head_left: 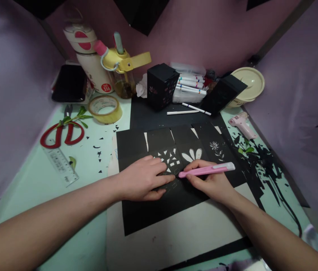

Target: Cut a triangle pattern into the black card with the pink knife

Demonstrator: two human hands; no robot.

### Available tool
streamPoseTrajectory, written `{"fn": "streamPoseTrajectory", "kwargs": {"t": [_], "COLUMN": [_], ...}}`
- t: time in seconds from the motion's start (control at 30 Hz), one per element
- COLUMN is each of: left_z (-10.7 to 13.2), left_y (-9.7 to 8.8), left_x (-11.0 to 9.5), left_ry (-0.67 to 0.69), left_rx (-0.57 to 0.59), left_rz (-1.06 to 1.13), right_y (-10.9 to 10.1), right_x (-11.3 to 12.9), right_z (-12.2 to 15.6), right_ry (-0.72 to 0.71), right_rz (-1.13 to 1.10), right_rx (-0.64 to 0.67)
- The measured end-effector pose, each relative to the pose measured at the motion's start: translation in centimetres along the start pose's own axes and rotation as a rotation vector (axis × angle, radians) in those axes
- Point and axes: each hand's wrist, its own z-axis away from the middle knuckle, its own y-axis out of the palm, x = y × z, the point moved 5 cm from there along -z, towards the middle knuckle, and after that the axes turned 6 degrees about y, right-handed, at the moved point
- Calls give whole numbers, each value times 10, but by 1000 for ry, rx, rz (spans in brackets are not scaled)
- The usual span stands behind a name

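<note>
Guide the pink pen-style craft knife (208, 170), clamped between thumb and fingers of the right hand (214, 183), in short, light strokes; press the black card sheet (139, 216), lying beneath both hands, flat with the left hand (142, 180), spread and gripping nothing; best to draw the left index fingertip, just beside the knife's tip, out of the likely cutting path; turn the card rather than twist the wrist; leave the pale board (159, 244), showing below the grip, underneath as backing; impossible to see the blade, lost against black; hard to tell drawn from scored in the faint outlines (173, 185) below left of the tip; impossible to count the angular cut-outs (171, 164) beyond the left fingers, partly covered.
</note>
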Motion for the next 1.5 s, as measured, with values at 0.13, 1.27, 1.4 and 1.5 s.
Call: {"fn": "streamPoseTrajectory", "kwargs": {"t": [0.13,1.27,1.4,1.5], "left_z": [0,0,-1,0], "left_y": [0,0,0,0], "left_x": [0,1,1,1], "left_ry": [-1,-8,-9,-7], "left_rx": [-3,3,5,-5], "left_rz": [4,27,27,26], "right_y": [1,-3,-4,-4], "right_x": [1,-3,-3,-3], "right_z": [0,-3,-3,-3], "right_ry": [-2,71,68,56], "right_rz": [12,9,16,6], "right_rx": [2,-110,-126,-128]}}
